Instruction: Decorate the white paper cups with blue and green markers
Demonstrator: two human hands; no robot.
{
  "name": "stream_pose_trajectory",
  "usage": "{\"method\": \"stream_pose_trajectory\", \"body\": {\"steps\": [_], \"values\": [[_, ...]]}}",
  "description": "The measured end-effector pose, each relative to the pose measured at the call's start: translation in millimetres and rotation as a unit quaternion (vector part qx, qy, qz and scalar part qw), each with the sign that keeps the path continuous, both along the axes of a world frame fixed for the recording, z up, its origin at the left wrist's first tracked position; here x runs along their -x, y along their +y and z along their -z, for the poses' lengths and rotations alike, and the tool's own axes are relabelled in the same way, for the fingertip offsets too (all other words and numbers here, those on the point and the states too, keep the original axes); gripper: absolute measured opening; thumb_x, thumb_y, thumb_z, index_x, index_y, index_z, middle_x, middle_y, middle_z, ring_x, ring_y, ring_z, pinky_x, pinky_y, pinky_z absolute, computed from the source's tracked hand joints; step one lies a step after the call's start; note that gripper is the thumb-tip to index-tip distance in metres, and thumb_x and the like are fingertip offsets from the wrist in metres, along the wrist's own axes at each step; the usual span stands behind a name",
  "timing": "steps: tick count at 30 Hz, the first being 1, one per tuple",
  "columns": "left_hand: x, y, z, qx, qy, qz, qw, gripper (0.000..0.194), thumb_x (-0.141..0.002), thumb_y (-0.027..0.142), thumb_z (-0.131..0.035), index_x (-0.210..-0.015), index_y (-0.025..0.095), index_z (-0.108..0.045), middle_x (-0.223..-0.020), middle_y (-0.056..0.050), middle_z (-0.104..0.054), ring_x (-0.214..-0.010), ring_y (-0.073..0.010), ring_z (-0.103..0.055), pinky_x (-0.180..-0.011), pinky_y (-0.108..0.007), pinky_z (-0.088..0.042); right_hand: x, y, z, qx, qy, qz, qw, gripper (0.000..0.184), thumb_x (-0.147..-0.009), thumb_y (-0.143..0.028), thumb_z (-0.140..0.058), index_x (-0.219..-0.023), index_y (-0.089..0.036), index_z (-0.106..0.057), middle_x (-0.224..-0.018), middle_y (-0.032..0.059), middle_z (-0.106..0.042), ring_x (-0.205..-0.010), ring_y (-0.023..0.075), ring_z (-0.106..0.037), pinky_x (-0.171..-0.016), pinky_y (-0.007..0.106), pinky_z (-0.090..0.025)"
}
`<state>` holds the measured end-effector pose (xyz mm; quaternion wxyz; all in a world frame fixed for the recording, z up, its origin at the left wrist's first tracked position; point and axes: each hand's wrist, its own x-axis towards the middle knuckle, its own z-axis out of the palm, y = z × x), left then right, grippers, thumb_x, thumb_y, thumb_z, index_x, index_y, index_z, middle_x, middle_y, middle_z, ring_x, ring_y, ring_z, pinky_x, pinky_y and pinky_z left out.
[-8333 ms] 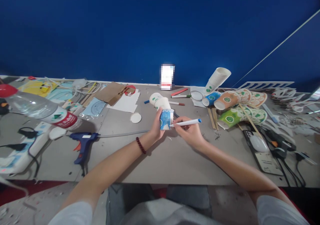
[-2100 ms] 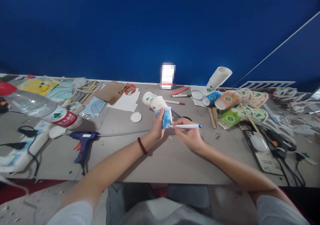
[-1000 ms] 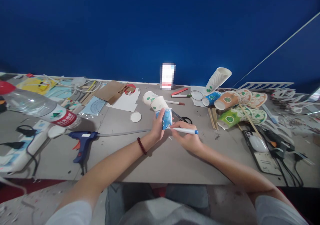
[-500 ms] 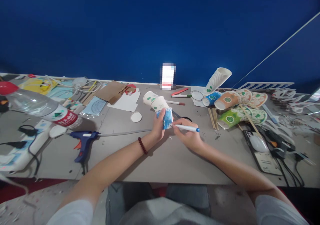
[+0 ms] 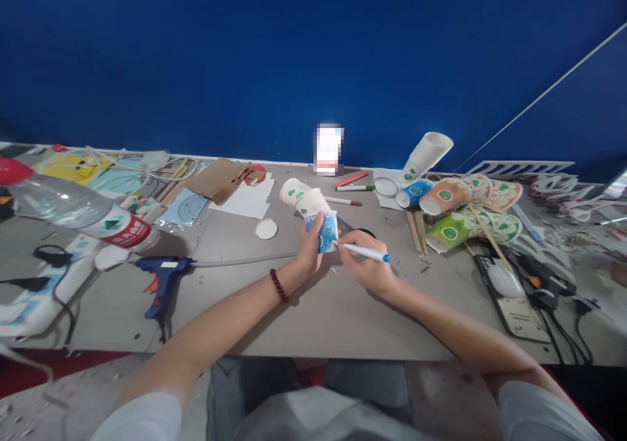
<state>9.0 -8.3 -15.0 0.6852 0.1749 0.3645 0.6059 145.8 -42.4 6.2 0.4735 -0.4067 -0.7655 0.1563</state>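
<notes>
My left hand (image 5: 310,246) is wrapped round a blue patterned paper cup (image 5: 328,232) above the middle of the table. In my right hand (image 5: 366,264) is a white marker with a blue end (image 5: 369,252), pinched near its tip. That tip meets the lower right side of the blue cup; whether it leaves a line is too small to see. Right behind the blue cup are two white paper cups with green prints (image 5: 311,202), tilted and overlapping. A round white disc (image 5: 266,229) lies to the left of my left hand.
A blue glue gun (image 5: 166,281), a water bottle (image 5: 88,209) and a power strip (image 5: 46,297) occupy the left. On the right are stacked white cups (image 5: 425,159), coloured cups (image 5: 448,196), wooden sticks (image 5: 418,232) and a phone (image 5: 514,304). Cardboard (image 5: 220,178) lies at the back.
The marker's blue end has dipped very slightly, with its tip still at the cup. Both hands otherwise stay in nearly the same place.
</notes>
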Motion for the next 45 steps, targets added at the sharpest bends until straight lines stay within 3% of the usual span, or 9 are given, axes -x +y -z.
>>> {"method": "stream_pose_trajectory", "body": {"steps": [4,10,15,20,27,34,41,45], "values": [[-0.5,-1.1,-1.0,-0.006,0.032,-0.008,0.999,0.055,-0.07,0.055,-0.087,-0.108,0.023,-0.064,-0.097,-0.002,-0.072,-0.079,-0.018,-0.069,-0.08,-0.036,-0.056,-0.7,-2.2,1.6,0.011,-0.009,-0.029,0.999,0.009,-0.087,-0.019,-0.062,-0.086,-0.025,-0.068,-0.081,0.0043,-0.078,-0.072,0.0209,-0.074,-0.07,0.033,-0.06],[0.1,-1.3,-2.4,-0.022,0.027,-0.006,0.999,0.054,-0.069,0.056,-0.088,-0.103,0.022,-0.064,-0.091,0.0,-0.07,-0.077,-0.0162,-0.067,-0.082,-0.035,-0.056,-0.9,-0.4,1.7,0.021,0.012,0.006,1.0,0.009,-0.089,-0.02,-0.062,-0.084,-0.024,-0.067,-0.082,0.0047,-0.078,-0.073,0.0208,-0.074,-0.071,0.033,-0.06],[-0.4,-0.2,-0.3,-0.006,0.035,-0.007,0.999,0.054,-0.069,0.056,-0.087,-0.104,0.023,-0.063,-0.092,-0.001,-0.07,-0.077,-0.0169,-0.068,-0.08,-0.035,-0.055,-0.4,-2.5,2.3,0.011,0.004,-0.025,1.0,0.009,-0.087,-0.019,-0.062,-0.085,-0.025,-0.068,-0.08,0.0041,-0.078,-0.072,0.0211,-0.075,-0.068,0.033,-0.059],[-0.4,-0.1,0.7,-0.016,0.033,-0.008,0.999,0.057,-0.069,0.059,-0.086,-0.105,0.022,-0.063,-0.092,-0.001,-0.07,-0.079,-0.0175,-0.068,-0.083,-0.036,-0.055,-0.3,-0.9,1.1,0.008,0.013,-0.002,1.0,0.01,-0.088,-0.016,-0.061,-0.085,-0.024,-0.067,-0.081,0.0045,-0.078,-0.072,0.0213,-0.075,-0.069,0.033,-0.06],[1.1,-1.3,-0.7,-0.002,0.043,0.005,0.999,0.054,-0.072,0.059,-0.085,-0.106,0.022,-0.064,-0.091,-0.003,-0.07,-0.079,-0.0198,-0.07,-0.074,-0.035,-0.056,1.4,-6.4,2.2,0.001,-0.02,-0.045,0.999,0.012,-0.087,-0.015,-0.06,-0.082,-0.024,-0.065,-0.075,0.0024,-0.076,-0.066,0.0189,-0.072,-0.063,0.03,-0.056],[1.2,-0.6,2.2,0.003,0.034,0.008,0.999,0.064,-0.068,0.062,-0.086,-0.112,0.021,-0.063,-0.096,-0.003,-0.072,-0.079,-0.0194,-0.071,-0.075,-0.034,-0.056,-0.9,-3.5,1.1,0.013,0.014,-0.033,0.999,0.009,-0.088,-0.017,-0.061,-0.084,-0.023,-0.066,-0.077,0.0034,-0.077,-0.068,0.0192,-0.074,-0.066,0.03,-0.057],[0.5,-1.2,-0.9,0.0,0.039,0.005,0.999,0.061,-0.068,0.061,-0.087,-0.109,0.021,-0.063,-0.094,-0.003,-0.071,-0.074,-0.0183,-0.069,-0.072,-0.034,-0.055,1.3,-6.1,2.3,0.008,0.001,-0.037,0.999,0.01,-0.088,-0.017,-0.061,-0.085,-0.024,-0.068,-0.077,0.0026,-0.078,-0.066,0.0186,-0.073,-0.063,0.03,-0.057],[1.2,-1.7,-1.9,-0.004,0.035,0.002,0.999,0.06,-0.069,0.059,-0.087,-0.11,0.021,-0.064,-0.096,-0.003,-0.072,-0.079,-0.0188,-0.07,-0.079,-0.036,-0.056,1.3,-4.3,2.4,0.005,0.007,-0.02,1.0,0.01,-0.088,-0.017,-0.061,-0.085,-0.024,-0.068,-0.079,0.0036,-0.079,-0.068,0.0191,-0.074,-0.065,0.03,-0.057]]}}
